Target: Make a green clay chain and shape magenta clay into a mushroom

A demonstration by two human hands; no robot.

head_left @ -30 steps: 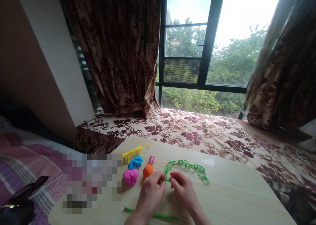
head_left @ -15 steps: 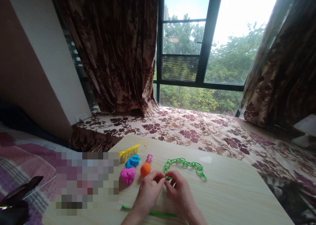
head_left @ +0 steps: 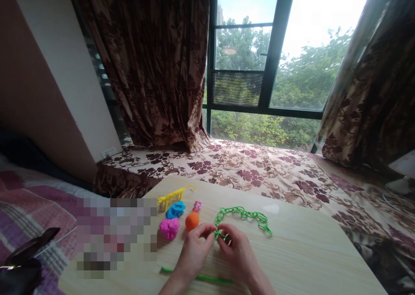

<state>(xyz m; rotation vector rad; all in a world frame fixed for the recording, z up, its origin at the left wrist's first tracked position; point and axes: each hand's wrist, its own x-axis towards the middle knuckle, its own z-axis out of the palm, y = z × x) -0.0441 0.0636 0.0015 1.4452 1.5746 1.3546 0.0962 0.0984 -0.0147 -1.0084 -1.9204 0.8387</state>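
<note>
A green chain of soft, clay-like links (head_left: 239,209) curves across the table, its near end running in between my hands. My left hand (head_left: 198,243) pinches that end link with thumb and forefinger. Close beside it, my right hand (head_left: 234,245) pinches the same link from the other side, fingertips almost touching. A thin green clay strip (head_left: 214,279) lies nearer to me, partly hidden under my left forearm. Just beyond my left hand sit an orange clay ball (head_left: 192,221), a magenta lump (head_left: 169,229) and a blue lump (head_left: 175,210).
A yellow comb-like piece with a hook (head_left: 171,196) and a small pink piece (head_left: 196,206) lie toward the back of the pale wooden table (head_left: 301,252). A blurred-out patch (head_left: 116,234) covers the table's left side. Behind is a flower-patterned window seat (head_left: 246,169).
My fingertips have come together around the chain's near end, where a small gap showed before. The right hand moved slightly left. The view shifted a little.
</note>
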